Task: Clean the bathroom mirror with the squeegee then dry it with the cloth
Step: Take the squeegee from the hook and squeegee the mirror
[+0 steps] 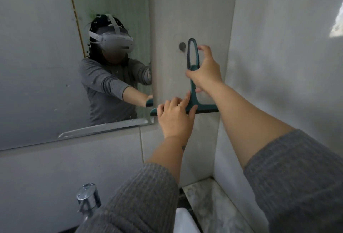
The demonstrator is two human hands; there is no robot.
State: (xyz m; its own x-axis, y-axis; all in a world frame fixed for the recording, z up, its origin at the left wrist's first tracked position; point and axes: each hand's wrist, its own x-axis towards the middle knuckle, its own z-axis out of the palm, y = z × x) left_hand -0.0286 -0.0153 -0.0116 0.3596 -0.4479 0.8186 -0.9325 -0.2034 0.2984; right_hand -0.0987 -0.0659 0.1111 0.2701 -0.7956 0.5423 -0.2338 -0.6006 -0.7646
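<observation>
Right hand [205, 69] gripping squeegee [193, 84] handle upright by wall hook [182, 46]; left hand [175, 115] pinching its blade

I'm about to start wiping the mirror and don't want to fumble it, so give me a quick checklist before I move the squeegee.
1. Right-hand grip curled round the squeegee stem: ok.
2. Left-hand grip steadying the blade: ok.
3. Handle loop off the wall hook: ok, it sits beside it.
4. Blade against the mirror: not ok, mostly over the wall tile.
5. Drying cloth within reach: cannot tell, none in view.
</observation>
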